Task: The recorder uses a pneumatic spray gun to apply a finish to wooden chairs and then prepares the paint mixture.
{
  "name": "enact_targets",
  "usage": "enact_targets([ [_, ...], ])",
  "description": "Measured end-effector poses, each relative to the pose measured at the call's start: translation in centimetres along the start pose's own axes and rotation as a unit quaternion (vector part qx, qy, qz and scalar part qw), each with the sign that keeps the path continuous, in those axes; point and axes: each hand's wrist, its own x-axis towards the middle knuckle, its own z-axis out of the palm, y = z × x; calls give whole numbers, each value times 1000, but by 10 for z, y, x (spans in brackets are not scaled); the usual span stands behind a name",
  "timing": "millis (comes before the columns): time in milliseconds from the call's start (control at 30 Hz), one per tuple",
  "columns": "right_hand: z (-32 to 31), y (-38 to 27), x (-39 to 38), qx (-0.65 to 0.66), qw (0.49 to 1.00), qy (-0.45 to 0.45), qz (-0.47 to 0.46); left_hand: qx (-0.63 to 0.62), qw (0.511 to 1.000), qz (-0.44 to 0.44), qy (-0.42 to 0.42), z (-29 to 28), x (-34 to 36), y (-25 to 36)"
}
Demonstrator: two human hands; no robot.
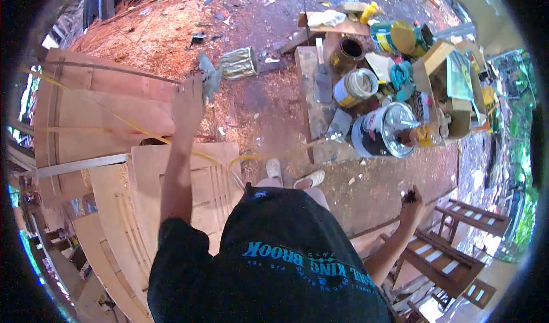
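My left hand (189, 104) reaches out over the top edge of a pale wooden panel (117, 102). Its fingers close on a grey-green rag (210, 78), which sticks out past the fingertips. Beyond the rag, a dented silvery can (239, 64) lies on the sawdust-strewn ground. My right hand (413, 201) is raised near my right side with its fingers curled in. A small dark patch shows at those fingers; what it is, I cannot make out.
To the right, a low wooden bench (311, 102) bears an open paint can (355, 88), a large lidded can (383, 131), a scraper-like tool (322, 82) and a cardboard box (457, 120). A yellow hose (134, 125) crosses the panels. Slatted brown wooden pieces (443, 260) stand at lower right.
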Motion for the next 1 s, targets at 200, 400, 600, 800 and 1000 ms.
enact_targets([
  [200,8,-30,9,157,987,-21,2,188,957,125,-181,37,50,-29],
  [400,9,-134,5,83,982,93,-144,191,947,165,-198,53,76,-22],
  [600,1,-231,12,-143,936,75,-314,186,942,177,-217,82,83,-8],
  [800,9,-281,29,-252,859,19,-446,231,941,168,-180,107,74,-3],
  [1000,6,-296,27,-333,808,-52,-482,194,953,123,-199,114,53,5],
])
